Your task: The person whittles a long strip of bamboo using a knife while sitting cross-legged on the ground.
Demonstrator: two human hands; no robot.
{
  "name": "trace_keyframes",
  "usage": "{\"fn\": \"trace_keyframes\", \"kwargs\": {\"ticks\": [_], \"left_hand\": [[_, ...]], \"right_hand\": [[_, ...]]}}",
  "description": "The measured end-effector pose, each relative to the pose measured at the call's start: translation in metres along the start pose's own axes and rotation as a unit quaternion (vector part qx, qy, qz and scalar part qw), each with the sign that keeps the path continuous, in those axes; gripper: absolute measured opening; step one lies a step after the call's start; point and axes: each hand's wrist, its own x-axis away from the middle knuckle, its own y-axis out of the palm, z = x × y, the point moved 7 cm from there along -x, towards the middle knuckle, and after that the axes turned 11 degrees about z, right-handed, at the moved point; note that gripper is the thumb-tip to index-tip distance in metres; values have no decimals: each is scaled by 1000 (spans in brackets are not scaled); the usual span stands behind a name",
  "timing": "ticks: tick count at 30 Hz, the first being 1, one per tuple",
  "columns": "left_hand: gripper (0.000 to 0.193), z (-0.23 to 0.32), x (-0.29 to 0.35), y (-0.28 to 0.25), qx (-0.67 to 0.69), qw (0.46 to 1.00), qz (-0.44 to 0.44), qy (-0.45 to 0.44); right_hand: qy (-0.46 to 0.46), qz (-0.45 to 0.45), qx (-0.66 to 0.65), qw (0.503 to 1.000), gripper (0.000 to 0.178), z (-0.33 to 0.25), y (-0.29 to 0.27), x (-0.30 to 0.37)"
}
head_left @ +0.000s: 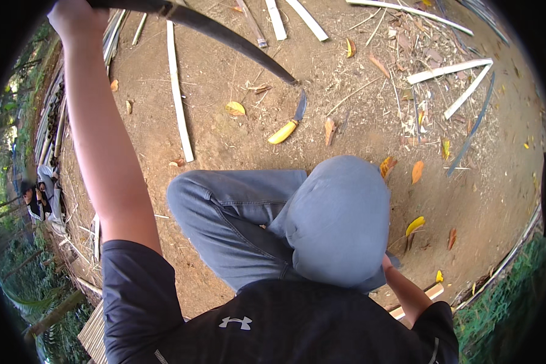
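My left arm reaches far forward to the upper left, and my left hand (79, 19) is closed around the end of a long dark bamboo strip (224, 37). The strip curves down to the right, and its tip comes close to the ground. Just below that tip lies a knife (282, 131) with a yellow handle and a short curved dark blade. My right hand (386, 262) is low beside my raised knee; the leg hides most of it, so its fingers and anything in them do not show.
Pale split strips (179, 91) lie about on the brown dirt, with a bent pale strip (461, 73) at right. Yellow leaves (235, 108) and shavings are scattered around. Poles (57, 115) are piled along the left edge. A person (42, 193) sits at far left.
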Motion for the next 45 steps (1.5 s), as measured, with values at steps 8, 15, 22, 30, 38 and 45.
{"fn": "trace_keyframes", "kwargs": {"ticks": [8,15,22,30,38,45], "left_hand": [[26,16,39,-64,116,988,51,-87],[26,32,71,-89,92,992,73,-44],[26,48,99,-87,107,993,30,-38],[27,52,109,-93,123,991,44,-44],[27,65,125,-76,91,993,70,-17],[27,59,126,-98,127,988,79,-27]], "right_hand": [[271,38,-540,796,47,20,78,31],[119,49,-298,946,63,5,18,17],[91,38,-158,983,63,-4,3,15],[128,53,-131,982,62,-14,2,26],[57,127,-22,990,61,-22,-10,23],[110,42,-77,990,58,-21,-8,25]]}}
